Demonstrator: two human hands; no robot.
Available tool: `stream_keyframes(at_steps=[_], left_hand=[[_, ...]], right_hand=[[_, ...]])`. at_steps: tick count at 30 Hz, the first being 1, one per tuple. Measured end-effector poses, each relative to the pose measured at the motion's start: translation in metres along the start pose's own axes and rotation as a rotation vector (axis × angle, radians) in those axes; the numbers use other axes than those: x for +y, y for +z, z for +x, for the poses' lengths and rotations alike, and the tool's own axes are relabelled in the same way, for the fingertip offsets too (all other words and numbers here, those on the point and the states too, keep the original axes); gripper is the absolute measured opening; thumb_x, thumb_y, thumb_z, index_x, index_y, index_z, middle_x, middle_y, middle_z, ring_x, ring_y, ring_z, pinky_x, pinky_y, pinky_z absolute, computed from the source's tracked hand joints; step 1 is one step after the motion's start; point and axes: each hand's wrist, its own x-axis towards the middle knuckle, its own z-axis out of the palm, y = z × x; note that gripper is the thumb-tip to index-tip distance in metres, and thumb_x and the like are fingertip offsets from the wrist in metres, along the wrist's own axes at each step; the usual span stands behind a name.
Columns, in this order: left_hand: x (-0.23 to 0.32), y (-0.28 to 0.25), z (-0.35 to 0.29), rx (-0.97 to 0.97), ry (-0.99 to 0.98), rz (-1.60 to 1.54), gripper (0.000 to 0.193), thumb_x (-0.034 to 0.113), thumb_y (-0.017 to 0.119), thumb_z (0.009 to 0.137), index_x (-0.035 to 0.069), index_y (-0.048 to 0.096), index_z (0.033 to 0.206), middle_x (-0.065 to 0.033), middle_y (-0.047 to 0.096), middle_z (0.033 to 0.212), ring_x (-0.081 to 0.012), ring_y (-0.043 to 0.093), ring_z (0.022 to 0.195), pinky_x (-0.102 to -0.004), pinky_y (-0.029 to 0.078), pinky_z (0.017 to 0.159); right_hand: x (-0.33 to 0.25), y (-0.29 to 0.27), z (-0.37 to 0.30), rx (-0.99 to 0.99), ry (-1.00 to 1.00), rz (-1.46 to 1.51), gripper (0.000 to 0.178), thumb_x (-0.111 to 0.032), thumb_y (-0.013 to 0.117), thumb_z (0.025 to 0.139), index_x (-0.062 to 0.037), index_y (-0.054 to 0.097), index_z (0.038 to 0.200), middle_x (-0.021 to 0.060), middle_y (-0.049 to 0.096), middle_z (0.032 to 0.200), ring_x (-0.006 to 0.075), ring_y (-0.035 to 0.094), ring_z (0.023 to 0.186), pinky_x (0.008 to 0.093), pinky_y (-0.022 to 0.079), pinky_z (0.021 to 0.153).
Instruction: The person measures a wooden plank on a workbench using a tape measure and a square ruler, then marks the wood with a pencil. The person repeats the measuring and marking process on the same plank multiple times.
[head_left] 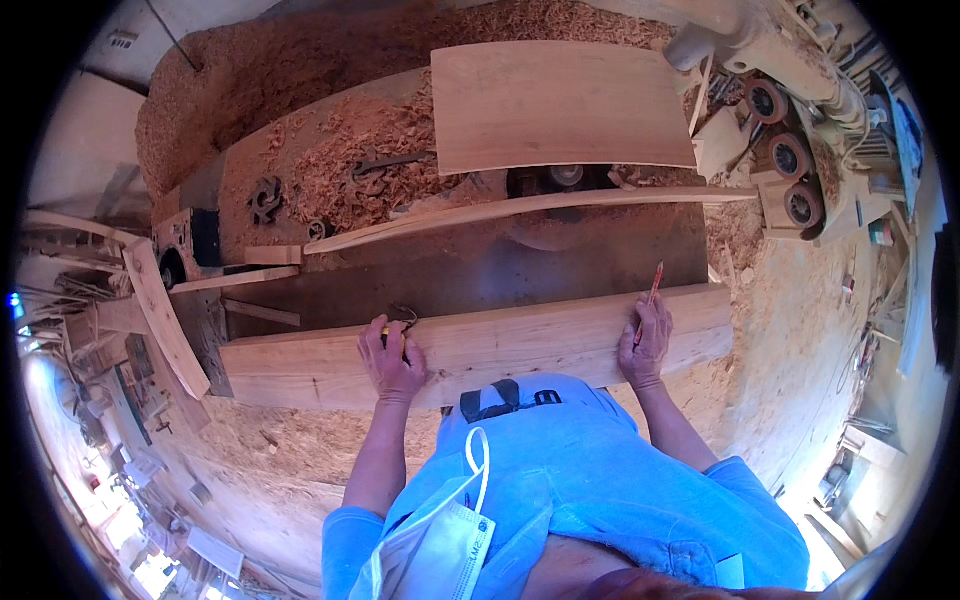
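Observation:
A thick, pale wooden beam (520, 345) lies crosswise right in front of my body, along the near edge of a dark flat worktop (480, 272). My left hand (392, 368) rests on the beam, left of its middle. Its fingers are closed around a small yellow and black tape measure (386, 333), mostly hidden by the hand; a dark curved loop shows beside it. Near the beam's right end, my right hand (648, 345) grips a red pencil (656, 278), which sticks up past the fingers and points away from me.
Beyond the beam lie a long thin board (530, 208) and a wide wooden panel (560, 110). Reddish wood shavings (390, 120) are heaped at the back left. Leaning boards (165, 320) stand at the left. Several round wheels (788, 155) are at the far right.

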Motion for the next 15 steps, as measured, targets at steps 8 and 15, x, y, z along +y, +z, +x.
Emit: stream_keyframes(at_steps=[8,15], left_hand=[[0.0009,-0.0010,0.0009,0.006,-0.002,-0.006,0.037,0.012,0.066,0.078,0.005,0.060,0.114,-0.0194,0.050,0.130,-0.0414,0.050,0.114,-0.0548,0.042,0.096],[-0.0002,-0.0001,0.0000,0.016,-0.001,-0.011,0.037,0.012,0.065,0.078,0.006,0.060,0.114,-0.0190,0.050,0.130,-0.0408,0.050,0.114,-0.0545,0.041,0.097]], right_hand=[[-0.0013,-0.0013,0.0010,-0.008,0.000,-0.004,0.050,-0.006,0.061,0.083,-0.0084,0.050,0.132,0.0166,0.057,0.143,0.0415,0.047,0.136,0.0577,0.032,0.111],[-0.0006,0.0007,-0.0009,0.011,-0.018,-0.016,0.052,-0.004,0.061,0.082,-0.0077,0.050,0.133,0.0164,0.057,0.143,0.0413,0.047,0.136,0.0575,0.032,0.111]])
